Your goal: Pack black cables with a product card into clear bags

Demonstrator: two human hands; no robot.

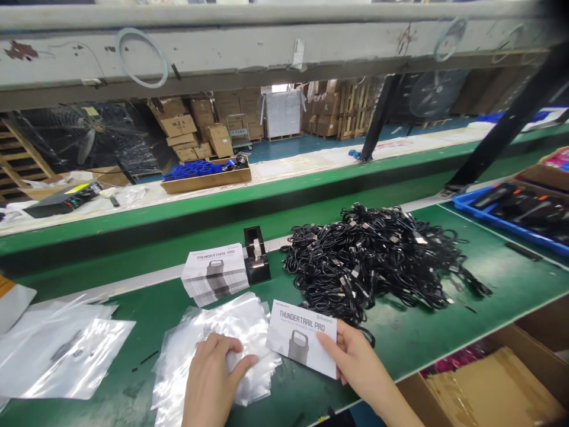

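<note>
My right hand [355,362] holds a white printed booklet [302,337] marked "Thundertrail Pro" by its right edge, just above the green bench. My left hand [213,373] presses down on a stack of clear plastic bags [222,332], with the thumb pinching the top bag. The booklet's left edge overlaps the bag stack. A stack of the same booklets [214,274] lies further back, beside a black tape dispenser [256,255].
A big pile of black cables [377,255] lies to the right. More clear bags [57,350] lie at the left. A blue tray [515,213] with dark items sits far right; open cardboard boxes [489,379] stand below the bench edge.
</note>
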